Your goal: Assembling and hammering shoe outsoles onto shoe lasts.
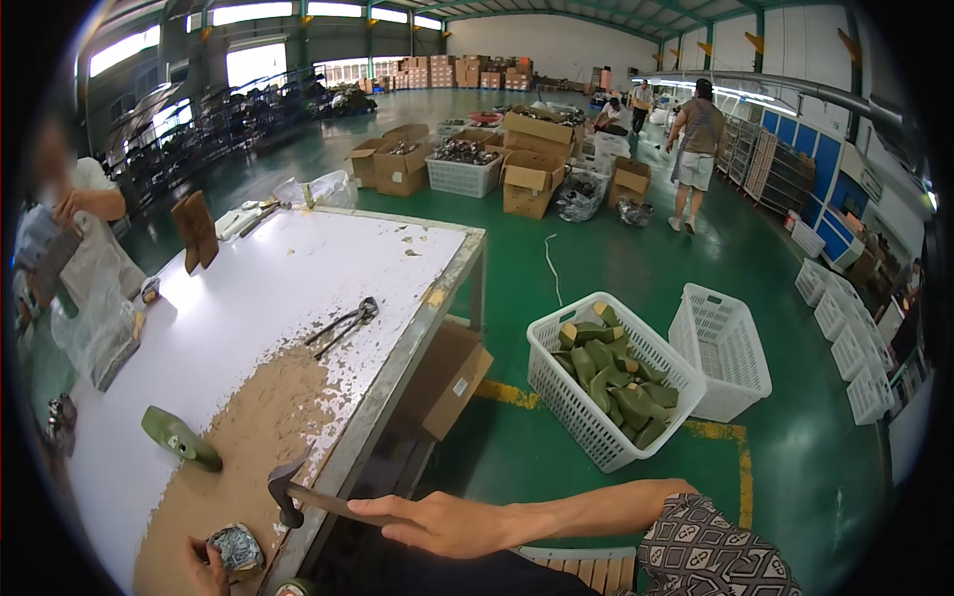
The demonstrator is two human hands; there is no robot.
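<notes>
My right hand is wrapped round the wooden handle of a hammer, whose dark metal head is over the table's near edge. At the bottom left, my left hand has its fingers bent together against the side of a small round dish with silvery contents. What those fingers hold, if anything, is hidden. Farther up the worn brown part of the table lies a green shoe last. Beyond it rests a pair of dark pincers with open handles. A green round object shows partly at the lower edge.
Right of the table, a white crate full of green lasts stands beside another white crate. A cardboard box sits under the table. Brown boots stand at its far end. A co-worker is at the left; another person walks far off.
</notes>
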